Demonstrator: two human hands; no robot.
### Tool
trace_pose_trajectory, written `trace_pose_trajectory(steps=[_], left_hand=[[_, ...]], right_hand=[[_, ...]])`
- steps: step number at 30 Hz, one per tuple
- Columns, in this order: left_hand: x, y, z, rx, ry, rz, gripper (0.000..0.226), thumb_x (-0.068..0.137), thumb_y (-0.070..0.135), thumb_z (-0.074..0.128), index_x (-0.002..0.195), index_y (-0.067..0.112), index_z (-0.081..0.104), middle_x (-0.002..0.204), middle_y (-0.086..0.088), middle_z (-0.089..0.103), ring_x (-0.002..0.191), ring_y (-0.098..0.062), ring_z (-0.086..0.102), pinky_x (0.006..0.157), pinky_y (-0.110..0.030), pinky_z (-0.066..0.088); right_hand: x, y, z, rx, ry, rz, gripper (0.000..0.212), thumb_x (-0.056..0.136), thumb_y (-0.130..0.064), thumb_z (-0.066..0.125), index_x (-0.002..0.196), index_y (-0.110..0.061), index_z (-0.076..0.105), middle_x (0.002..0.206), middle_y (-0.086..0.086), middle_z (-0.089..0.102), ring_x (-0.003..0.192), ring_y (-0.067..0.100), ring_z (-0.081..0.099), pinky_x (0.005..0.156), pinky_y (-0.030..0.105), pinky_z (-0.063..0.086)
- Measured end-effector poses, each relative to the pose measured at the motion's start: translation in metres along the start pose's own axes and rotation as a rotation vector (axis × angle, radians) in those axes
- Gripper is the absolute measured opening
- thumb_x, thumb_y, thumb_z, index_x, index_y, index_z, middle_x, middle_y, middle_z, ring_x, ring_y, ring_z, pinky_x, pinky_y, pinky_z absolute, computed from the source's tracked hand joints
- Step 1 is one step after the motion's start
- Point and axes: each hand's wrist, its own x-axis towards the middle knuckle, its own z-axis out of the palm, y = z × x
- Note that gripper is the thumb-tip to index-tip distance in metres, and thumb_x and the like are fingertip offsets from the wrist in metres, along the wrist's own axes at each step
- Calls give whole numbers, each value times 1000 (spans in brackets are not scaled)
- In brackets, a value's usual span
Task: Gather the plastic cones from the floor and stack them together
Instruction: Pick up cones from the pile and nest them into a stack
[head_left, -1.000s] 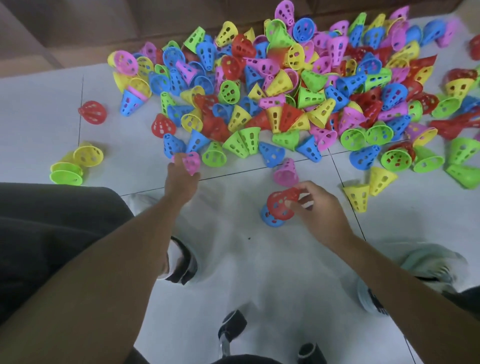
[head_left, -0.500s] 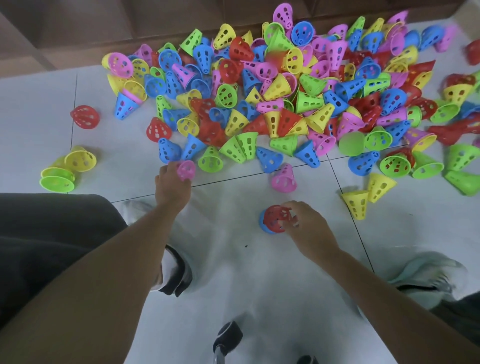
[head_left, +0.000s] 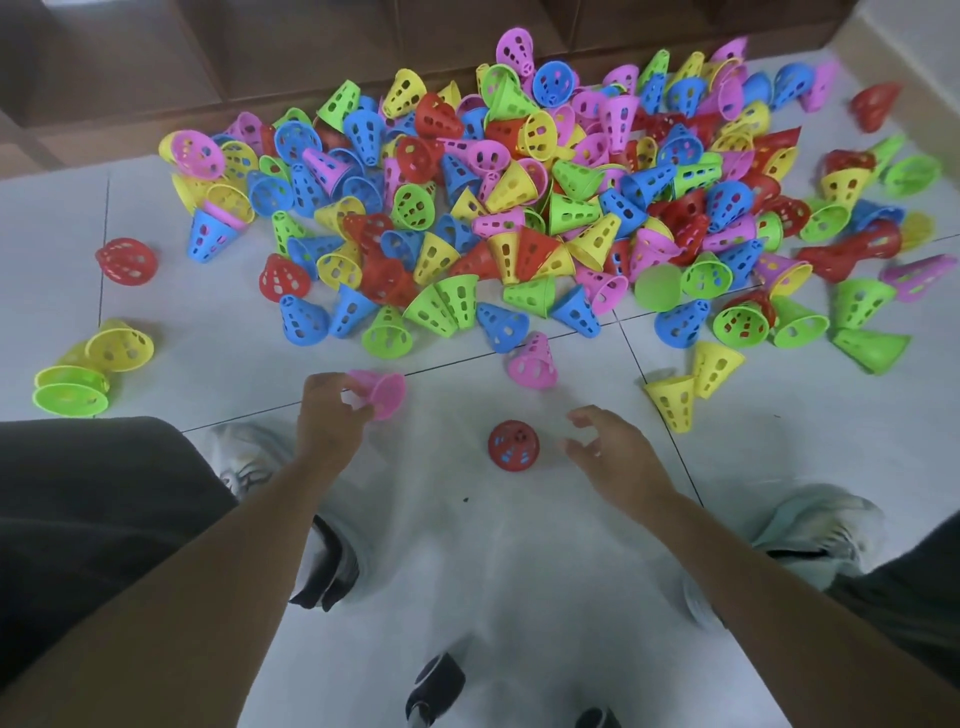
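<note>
On floor — left hand (head_left: 327, 415) grips pink cone (head_left: 382, 389); right hand (head_left: 613, 452) empty beside red cone (head_left: 513, 446).

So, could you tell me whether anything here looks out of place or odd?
Only the expected mess: the cone pile lies jumbled on the floor. A red cone and a few yellow and green cones sit apart on the left.

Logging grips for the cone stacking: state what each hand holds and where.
Left hand pinches the pink cone near its narrow end. Right hand holds nothing.
</note>
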Motion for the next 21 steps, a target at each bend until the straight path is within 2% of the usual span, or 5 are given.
trace_pose_trajectory(steps=[3, 7, 10, 15, 21], left_hand=[[-12, 5, 12, -46, -41, 22, 26, 75, 22, 88, 84, 15, 65, 107, -1, 57, 103, -9, 60, 85, -24, 46], [-18, 15, 28, 67, -98, 63, 42, 75, 32, 88, 102, 9, 67, 142, -16, 48, 144, -27, 35, 112, -36, 25], [-28, 37, 38, -13, -140, 99, 48, 68, 53, 82, 86, 14, 60, 126, -12, 60, 128, -26, 51, 106, -39, 36], [-50, 68, 44, -168, -198, 50, 41, 64, 39, 91, 67, 25, 53, 94, 5, 74, 72, 3, 59, 73, -21, 47], [-59, 75, 45, -192, -232, 72, 45, 57, 56, 77, 73, 23, 51, 87, 0, 73, 85, -20, 67, 81, -41, 55]], right_hand=[[7, 17, -10, -1, 92, 52, 33, 93, -30, 65, 124, -20, 60, 120, -4, 62, 78, 12, 62, 81, 34, 52], [15, 38, -29, -7, 256, 114, 33, 92, -23, 65, 124, -18, 60, 129, 4, 56, 113, 26, 57, 92, 40, 50], [14, 50, -44, -60, 355, 187, 45, 91, -19, 65, 135, -20, 54, 146, 8, 40, 129, 33, 42, 94, 45, 46], [25, 68, -64, -4, 304, 317, 75, 91, -30, 67, 153, -35, 26, 156, 13, 25, 137, 37, 27, 104, 51, 37], [43, 88, -71, 38, 42, 419, 73, 91, -34, 67, 152, -31, 27, 135, 22, 44, 124, 41, 46, 94, 40, 42]])
